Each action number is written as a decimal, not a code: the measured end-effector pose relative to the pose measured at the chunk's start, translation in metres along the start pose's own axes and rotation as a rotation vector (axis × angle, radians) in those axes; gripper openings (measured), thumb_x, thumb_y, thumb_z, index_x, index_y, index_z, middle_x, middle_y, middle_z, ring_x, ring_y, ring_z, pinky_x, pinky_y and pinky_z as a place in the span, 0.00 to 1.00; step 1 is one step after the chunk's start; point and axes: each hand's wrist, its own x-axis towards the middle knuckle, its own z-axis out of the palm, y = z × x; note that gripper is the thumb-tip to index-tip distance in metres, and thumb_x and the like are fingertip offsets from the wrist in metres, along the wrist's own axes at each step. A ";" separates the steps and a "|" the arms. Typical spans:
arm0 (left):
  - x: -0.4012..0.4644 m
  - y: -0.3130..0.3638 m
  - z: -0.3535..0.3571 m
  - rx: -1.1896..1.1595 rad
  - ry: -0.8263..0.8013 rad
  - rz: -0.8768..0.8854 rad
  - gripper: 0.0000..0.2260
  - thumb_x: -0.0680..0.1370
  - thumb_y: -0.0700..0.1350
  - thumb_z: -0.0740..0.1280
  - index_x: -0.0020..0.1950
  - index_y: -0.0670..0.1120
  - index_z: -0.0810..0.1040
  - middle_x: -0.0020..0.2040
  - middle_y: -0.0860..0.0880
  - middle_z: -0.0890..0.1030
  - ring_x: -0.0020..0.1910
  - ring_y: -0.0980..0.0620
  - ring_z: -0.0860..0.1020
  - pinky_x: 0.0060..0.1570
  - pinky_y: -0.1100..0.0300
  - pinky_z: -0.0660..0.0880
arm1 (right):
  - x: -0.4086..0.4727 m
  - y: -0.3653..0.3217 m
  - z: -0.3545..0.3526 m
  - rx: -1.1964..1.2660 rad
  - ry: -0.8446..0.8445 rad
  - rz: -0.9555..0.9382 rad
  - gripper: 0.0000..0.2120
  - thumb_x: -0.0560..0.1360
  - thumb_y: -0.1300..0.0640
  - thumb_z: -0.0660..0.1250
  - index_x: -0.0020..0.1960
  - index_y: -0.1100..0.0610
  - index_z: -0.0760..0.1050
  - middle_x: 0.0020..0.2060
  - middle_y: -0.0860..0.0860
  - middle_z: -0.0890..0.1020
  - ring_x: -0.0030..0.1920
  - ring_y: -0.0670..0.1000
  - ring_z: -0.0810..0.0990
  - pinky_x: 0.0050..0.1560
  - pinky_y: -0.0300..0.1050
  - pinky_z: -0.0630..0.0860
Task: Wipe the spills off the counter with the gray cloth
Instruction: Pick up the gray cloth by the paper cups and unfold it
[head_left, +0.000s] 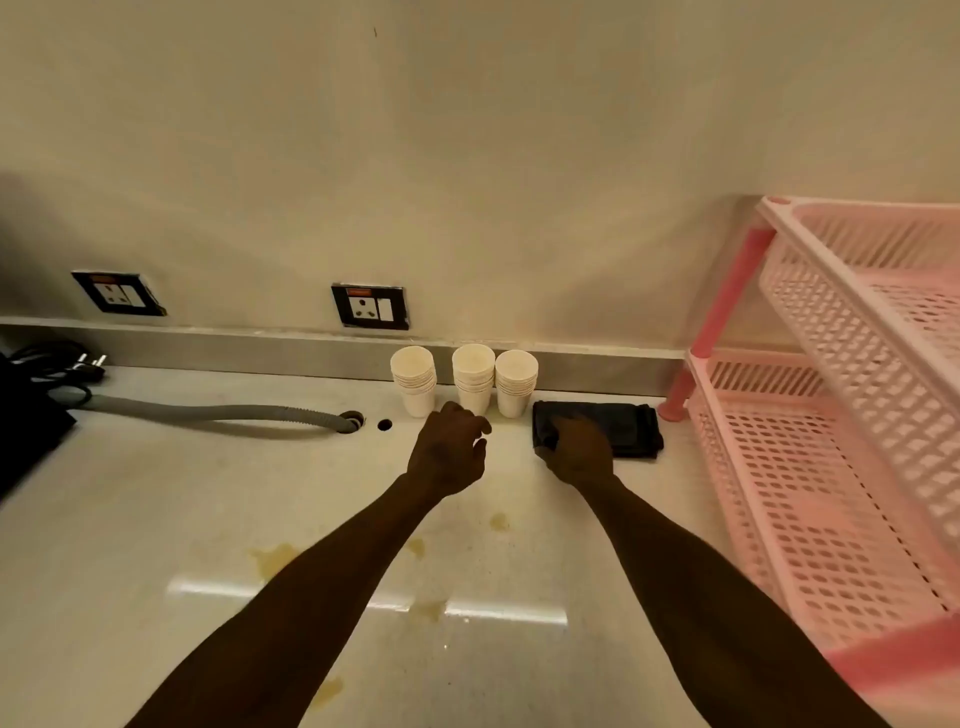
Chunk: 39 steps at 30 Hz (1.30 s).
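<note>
The right hand lies on the near left corner of the gray cloth. Its fingers are bent down over the cloth's edge, but the back of the hand hides them, so I cannot tell if the grip has closed on the cloth. The left hand is above the bench just in front of the cups, with its fingers loosely curled and spread. Its grip is open and it holds nothing.

The cloth is dark, almost black in this dim yellow light. It is folded into a flat, neat rectangle with layers showing at its right edge. It lies at the back of the bench, close to the low gray strip along the wall. It is just right of the cups and just left of the pink rack's foot.

Three stacks of white paper cups stand in a row against that strip.

The bench is pale and shiny. Yellow-brown spills sit on it nearer the person. There is one big blotch by the left arm, small spots between the arms, and one more low down.

A pink plastic rack with holey shelves stands on the right. A gray ribbed hose runs across the bench on the left into a hole. Two wall sockets are on the wall above. A black cord and plug lie at the far left.
</note>
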 end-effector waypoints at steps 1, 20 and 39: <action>-0.001 -0.001 0.001 -0.010 -0.015 -0.011 0.13 0.79 0.45 0.67 0.63 0.46 0.81 0.57 0.47 0.84 0.62 0.47 0.75 0.62 0.53 0.74 | 0.002 0.000 0.001 -0.012 0.001 0.010 0.25 0.79 0.46 0.71 0.72 0.56 0.73 0.68 0.55 0.77 0.68 0.56 0.75 0.68 0.50 0.74; 0.008 0.002 0.023 -0.316 0.025 -0.149 0.25 0.76 0.60 0.70 0.68 0.48 0.76 0.61 0.48 0.81 0.62 0.47 0.77 0.61 0.53 0.73 | 0.003 0.017 -0.048 0.284 0.178 -0.100 0.14 0.83 0.53 0.64 0.64 0.58 0.81 0.60 0.57 0.84 0.61 0.58 0.80 0.62 0.48 0.73; 0.042 0.013 -0.063 -0.495 0.114 -0.124 0.15 0.72 0.33 0.69 0.58 0.40 0.85 0.56 0.40 0.85 0.57 0.40 0.81 0.61 0.51 0.77 | -0.038 0.007 -0.132 0.611 0.387 -0.361 0.10 0.83 0.60 0.65 0.60 0.57 0.82 0.53 0.53 0.85 0.57 0.55 0.82 0.59 0.54 0.79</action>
